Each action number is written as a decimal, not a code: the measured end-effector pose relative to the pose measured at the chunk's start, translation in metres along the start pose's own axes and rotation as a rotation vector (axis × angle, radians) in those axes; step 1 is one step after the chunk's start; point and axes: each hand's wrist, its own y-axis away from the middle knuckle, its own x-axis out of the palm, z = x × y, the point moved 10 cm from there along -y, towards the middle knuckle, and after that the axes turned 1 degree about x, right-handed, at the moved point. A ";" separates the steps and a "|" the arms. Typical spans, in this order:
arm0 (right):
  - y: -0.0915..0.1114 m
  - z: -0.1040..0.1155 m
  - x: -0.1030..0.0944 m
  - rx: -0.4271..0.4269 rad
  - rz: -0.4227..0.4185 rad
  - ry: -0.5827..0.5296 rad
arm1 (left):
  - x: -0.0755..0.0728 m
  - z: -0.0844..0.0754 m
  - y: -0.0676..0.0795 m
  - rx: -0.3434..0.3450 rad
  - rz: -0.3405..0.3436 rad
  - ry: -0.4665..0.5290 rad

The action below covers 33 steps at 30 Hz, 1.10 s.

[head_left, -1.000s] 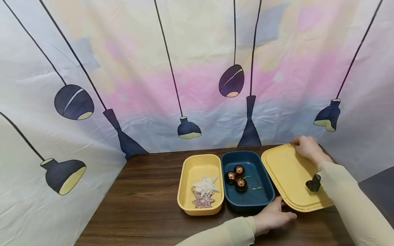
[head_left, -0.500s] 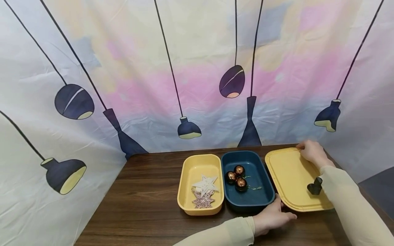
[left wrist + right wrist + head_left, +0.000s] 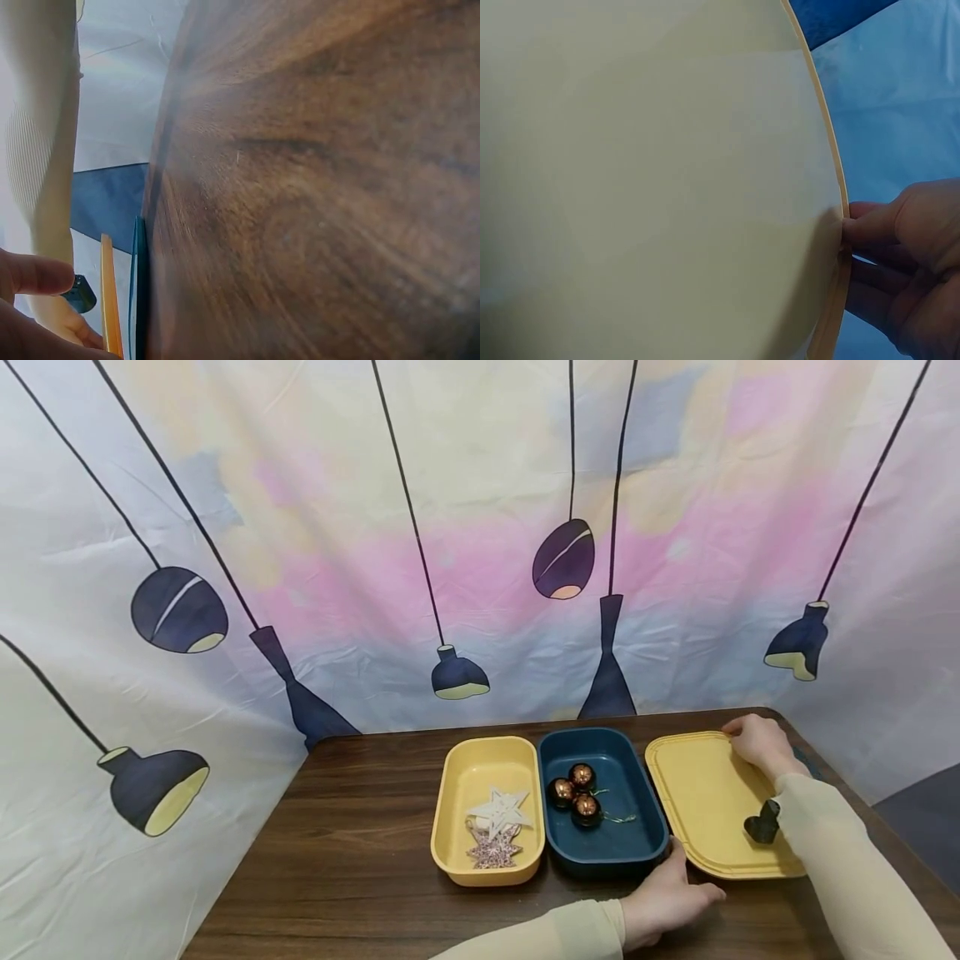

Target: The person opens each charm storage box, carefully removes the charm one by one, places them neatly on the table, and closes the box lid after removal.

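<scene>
In the head view my right hand [image 3: 761,745] pinches the far right edge of a flat yellow lid [image 3: 712,802]. The right wrist view shows the thumb and fingers on the rim of that lid [image 3: 667,187]. A teal edge [image 3: 808,763] shows beyond it; in the left wrist view a teal lid [image 3: 138,285] lies under the yellow lid [image 3: 110,292]. My left hand [image 3: 667,897] is at the near right corner of a blue box [image 3: 637,852], its thumb out straight, fingertips by the box and the lid's near corner. Whether they touch the lid I cannot tell.
Inside the blue box are three shiny brown baubles [image 3: 582,789]. Left of it stands a yellow box [image 3: 457,810] with a white star [image 3: 501,812] and a glittery star [image 3: 495,847]. All rest on a dark wooden table [image 3: 352,827] before a patterned cloth.
The yellow lid has shifted slightly right and its far edge has come down, with my right hand holding it. A teal edge now shows beyond it. The left hand has hardly moved.
</scene>
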 end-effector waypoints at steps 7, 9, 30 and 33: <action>-0.001 -0.002 0.008 0.010 -0.004 -0.010 | -0.001 -0.002 0.001 0.040 -0.002 0.039; -0.001 -0.003 0.009 0.008 -0.010 -0.012 | -0.001 -0.001 0.001 0.036 0.001 0.042; 0.003 -0.015 0.020 0.071 -0.059 -0.043 | -0.002 -0.001 0.003 0.056 -0.031 0.021; 0.004 -0.016 0.020 0.090 -0.063 -0.038 | -0.002 0.001 0.002 0.043 -0.032 0.023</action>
